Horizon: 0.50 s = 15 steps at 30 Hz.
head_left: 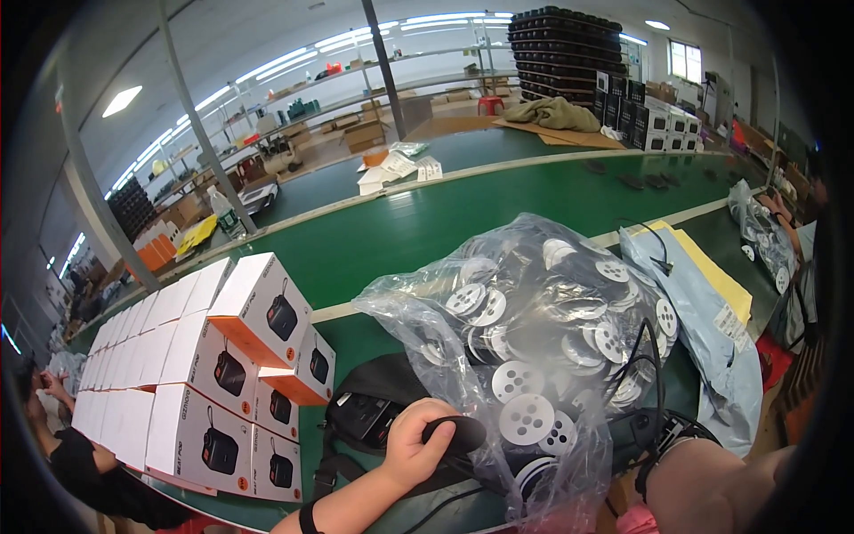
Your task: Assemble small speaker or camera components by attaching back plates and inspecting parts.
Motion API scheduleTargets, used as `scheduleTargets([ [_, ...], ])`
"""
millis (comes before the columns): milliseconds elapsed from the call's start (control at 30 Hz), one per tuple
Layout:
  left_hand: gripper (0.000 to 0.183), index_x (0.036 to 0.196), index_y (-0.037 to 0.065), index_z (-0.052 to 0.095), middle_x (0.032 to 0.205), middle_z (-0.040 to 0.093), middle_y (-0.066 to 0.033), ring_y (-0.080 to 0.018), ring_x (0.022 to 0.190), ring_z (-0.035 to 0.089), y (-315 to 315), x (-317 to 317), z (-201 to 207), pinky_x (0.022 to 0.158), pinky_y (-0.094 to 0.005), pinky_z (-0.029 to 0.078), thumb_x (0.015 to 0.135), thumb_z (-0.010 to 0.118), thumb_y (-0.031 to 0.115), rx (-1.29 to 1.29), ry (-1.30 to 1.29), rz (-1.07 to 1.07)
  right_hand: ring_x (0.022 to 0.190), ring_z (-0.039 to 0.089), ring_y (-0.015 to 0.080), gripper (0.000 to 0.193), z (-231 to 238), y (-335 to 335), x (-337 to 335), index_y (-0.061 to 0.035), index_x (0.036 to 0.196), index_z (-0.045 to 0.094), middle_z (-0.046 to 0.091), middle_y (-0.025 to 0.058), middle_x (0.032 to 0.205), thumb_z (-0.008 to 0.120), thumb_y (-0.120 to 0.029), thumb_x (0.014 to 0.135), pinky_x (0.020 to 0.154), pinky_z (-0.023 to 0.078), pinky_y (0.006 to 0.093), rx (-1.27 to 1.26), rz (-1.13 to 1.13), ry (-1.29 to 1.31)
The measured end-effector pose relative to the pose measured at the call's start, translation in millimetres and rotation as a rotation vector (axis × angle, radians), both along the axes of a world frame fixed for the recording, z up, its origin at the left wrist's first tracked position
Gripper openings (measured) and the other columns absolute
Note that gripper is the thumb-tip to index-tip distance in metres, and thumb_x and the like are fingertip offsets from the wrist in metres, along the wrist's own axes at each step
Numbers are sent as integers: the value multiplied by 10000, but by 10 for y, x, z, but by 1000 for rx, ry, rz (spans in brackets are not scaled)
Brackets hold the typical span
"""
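The right fingers are hidden, their state impossible to tell, while the left fingers (439, 434) pinch one flat, black, rounded disc (469, 434) at the near left edge of one clear bag (400, 301) of white discs (527, 418) too many to count.

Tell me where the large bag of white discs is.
In the head view, the large clear bag lies right of centre, between the left hand and the pale blue mailer.

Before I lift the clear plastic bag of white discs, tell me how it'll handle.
The clear plastic bag will probably sag rather than hold its shape, since its thin film is wrinkled. It may feel fairly heavy, given the many white discs heaped inside. The load could shift, as the discs lie jumbled at different angles.
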<state>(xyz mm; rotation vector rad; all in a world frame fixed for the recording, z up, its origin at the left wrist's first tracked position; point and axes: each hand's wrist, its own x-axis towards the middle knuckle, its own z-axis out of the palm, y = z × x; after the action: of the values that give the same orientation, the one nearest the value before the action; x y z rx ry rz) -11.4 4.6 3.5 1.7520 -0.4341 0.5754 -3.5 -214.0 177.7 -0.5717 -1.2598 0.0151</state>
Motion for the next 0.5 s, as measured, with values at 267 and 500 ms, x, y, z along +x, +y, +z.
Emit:
scheduleTargets([
  [267, 133, 817, 9, 505, 834, 583, -149, -209, 765, 552, 0, -1, -6, 719, -319, 441, 867, 511, 132, 0, 0, 6, 834, 513, 220, 107, 1, 3, -11, -21, 904, 530, 537, 118, 841, 542, -97, 830, 720, 420, 300, -1, -2, 1],
  [500, 138, 814, 10, 501, 831, 583, -150, -213, 769, 555, -5, 2, 0, 721, -321, 441, 870, 511, 136, 11, -9, 12, 833, 510, 222, 103, 12, -11, -12, -23, 899, 529, 535, 117, 834, 547, -92, 825, 718, 418, 300, 5, 1, 0],
])
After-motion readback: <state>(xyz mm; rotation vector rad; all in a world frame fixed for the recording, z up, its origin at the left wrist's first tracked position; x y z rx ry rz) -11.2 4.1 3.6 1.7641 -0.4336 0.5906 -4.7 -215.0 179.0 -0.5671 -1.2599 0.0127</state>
